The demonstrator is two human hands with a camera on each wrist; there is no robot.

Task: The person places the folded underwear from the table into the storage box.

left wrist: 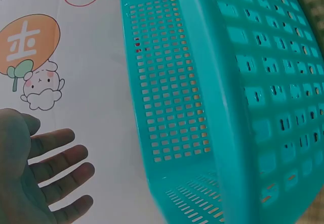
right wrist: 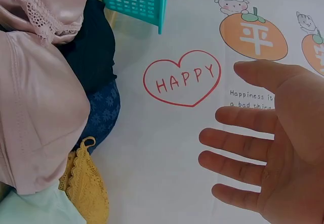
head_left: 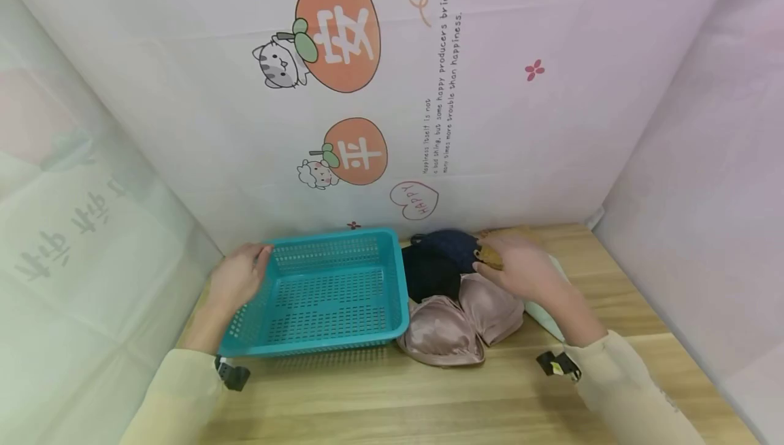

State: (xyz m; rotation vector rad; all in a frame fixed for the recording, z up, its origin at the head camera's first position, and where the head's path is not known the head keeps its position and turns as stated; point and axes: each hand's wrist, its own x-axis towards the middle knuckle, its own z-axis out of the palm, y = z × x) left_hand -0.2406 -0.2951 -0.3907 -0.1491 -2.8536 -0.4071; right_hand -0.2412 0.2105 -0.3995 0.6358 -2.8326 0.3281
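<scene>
My left hand (head_left: 235, 278) is at the left side of a turquoise plastic basket (head_left: 401, 295). In the left wrist view its fingers (left wrist: 63, 164) are spread, with nothing between them. My right hand (head_left: 528, 268) is over the right end of a group of bras, nearest a mustard lace one (head_left: 490, 256) that it partly hides in the head view. The right wrist view shows its fingers (right wrist: 238, 145) extended and holding nothing. A pink satin bra (head_left: 441, 333) lies in front of a black one (head_left: 429, 275) and a navy patterned one (head_left: 450, 246). Pale mint fabric (head_left: 545, 319) lies at the right.
The bras lie against the basket's right side on a wooden table (head_left: 380, 397). Behind stands a white printed cloth wall (head_left: 502, 125), with cloth walls also at left (head_left: 79, 241) and right (head_left: 704, 213). The basket's perforated floor (head_left: 327, 305) is bare.
</scene>
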